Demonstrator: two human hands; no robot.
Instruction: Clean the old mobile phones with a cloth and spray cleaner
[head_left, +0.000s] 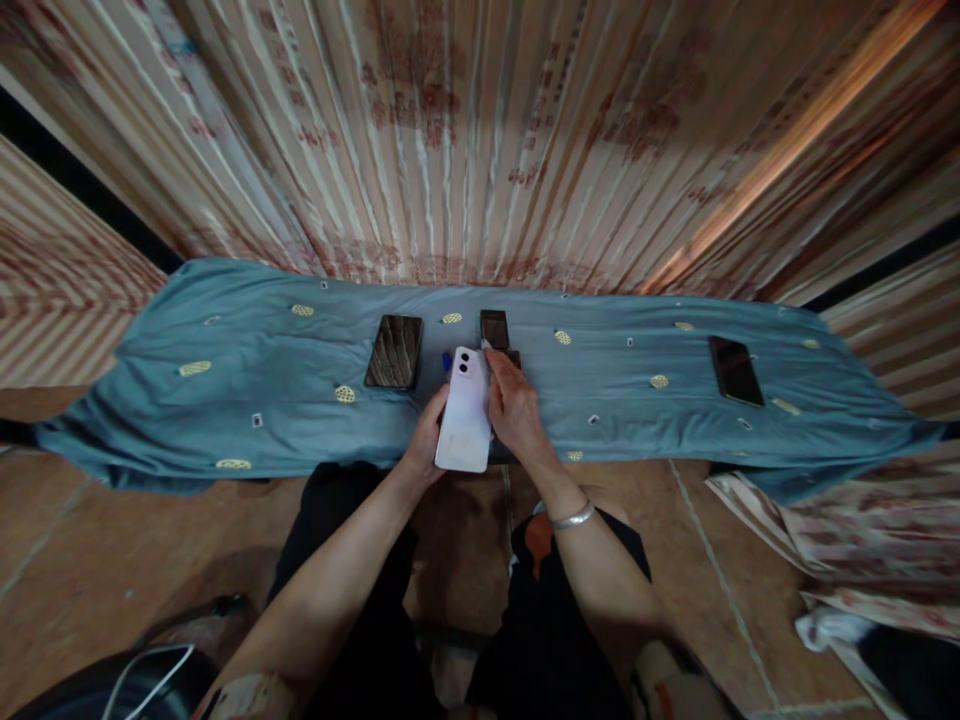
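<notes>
A pale lilac smartphone [465, 415] is held up near the table's front edge. Its back faces me, with two round camera lenses at the top. My left hand [429, 435] grips its left edge and lower side. Along the right edge, my right hand [514, 402] is closed on the phone, index finger stretched to the upper right corner. Something small and light shows at that fingertip, too small to name. Just beyond the phone lies a dark folded-looking object [493, 328], partly hidden by the hand. A small blue item [447, 361] peeks out left of the phone.
A dark tablet-like device [394, 352] lies to the left and a black phone [736, 371] to the far right. Blue patterned cloth [600, 400] covers the long table. Patterned curtains [480, 150] hang behind. A dark seat with a white cable [150, 680] stands lower left.
</notes>
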